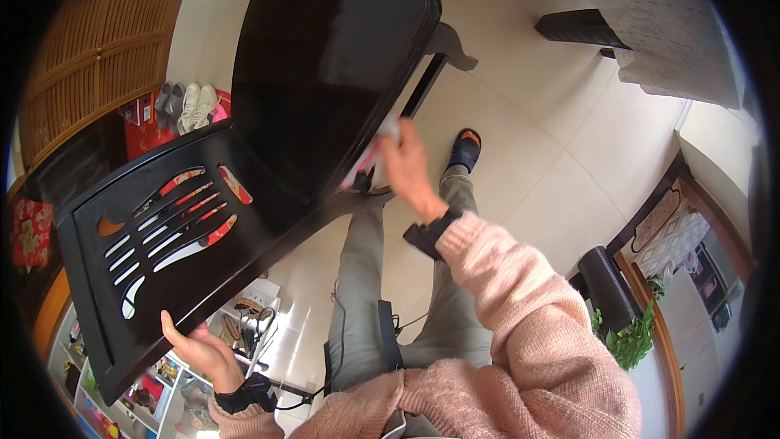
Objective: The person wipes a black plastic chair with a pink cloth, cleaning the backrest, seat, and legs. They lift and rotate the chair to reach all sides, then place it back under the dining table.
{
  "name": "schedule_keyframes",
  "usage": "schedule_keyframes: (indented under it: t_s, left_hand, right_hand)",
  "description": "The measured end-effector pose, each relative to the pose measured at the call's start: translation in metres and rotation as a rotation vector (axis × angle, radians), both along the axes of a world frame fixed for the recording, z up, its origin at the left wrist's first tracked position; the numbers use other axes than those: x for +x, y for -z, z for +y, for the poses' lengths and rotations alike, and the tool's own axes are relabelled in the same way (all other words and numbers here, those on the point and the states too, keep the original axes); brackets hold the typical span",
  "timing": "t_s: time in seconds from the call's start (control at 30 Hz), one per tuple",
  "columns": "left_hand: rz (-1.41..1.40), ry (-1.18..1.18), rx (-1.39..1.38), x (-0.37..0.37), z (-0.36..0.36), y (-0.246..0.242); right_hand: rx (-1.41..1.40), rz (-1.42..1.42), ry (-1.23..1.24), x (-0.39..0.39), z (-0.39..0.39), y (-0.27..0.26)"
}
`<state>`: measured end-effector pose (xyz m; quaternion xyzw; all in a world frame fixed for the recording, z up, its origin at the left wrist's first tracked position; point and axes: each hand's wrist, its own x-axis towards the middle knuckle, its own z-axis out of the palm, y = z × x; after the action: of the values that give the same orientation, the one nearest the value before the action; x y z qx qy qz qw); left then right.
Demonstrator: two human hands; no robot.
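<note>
A dark, glossy wooden chair is before me, its seat (329, 67) towards the top of the view. The chair's backrest (201, 280), pierced by several curved slots, reaches down to the lower left. My left hand (204, 350) grips the backrest's near edge, thumb on the front face and fingers behind it. Beside the seat's right edge, my right hand (407, 164) has hold of a white and pink cloth (370, 161), blurred and partly covered by the fingers. A chair leg (425, 88) shows beyond that hand.
Shoes (189, 103) stand on a red surface by a slatted wooden cabinet (116, 24). White shelves (152, 396) with small items are at lower left. A cloth-covered table (676, 30) is at upper right, a green plant (631, 335) at lower right. A thin cable (342, 317) crosses my legs.
</note>
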<state>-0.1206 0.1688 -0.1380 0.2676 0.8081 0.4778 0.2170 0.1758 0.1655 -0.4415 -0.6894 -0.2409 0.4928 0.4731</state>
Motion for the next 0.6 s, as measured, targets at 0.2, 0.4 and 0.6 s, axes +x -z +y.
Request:
schedule_keyframes:
  t_s: [0.2,0.4,0.6]
  left_hand:
    - [0.020,0.008,-0.006,-0.001,-0.004,0.003]
    - [-0.035,-0.046,-0.038,0.004,-0.003,-0.002]
    - [-0.151,-0.083,-0.156,0.025,-0.013,-0.011]
  right_hand:
    - [0.119,-0.114,0.317,0.076,0.076,0.003]
    - [0.097,0.001,0.158,0.053,0.028,0.003]
    - [0.270,-0.179,0.148,0.150,0.055,0.052]
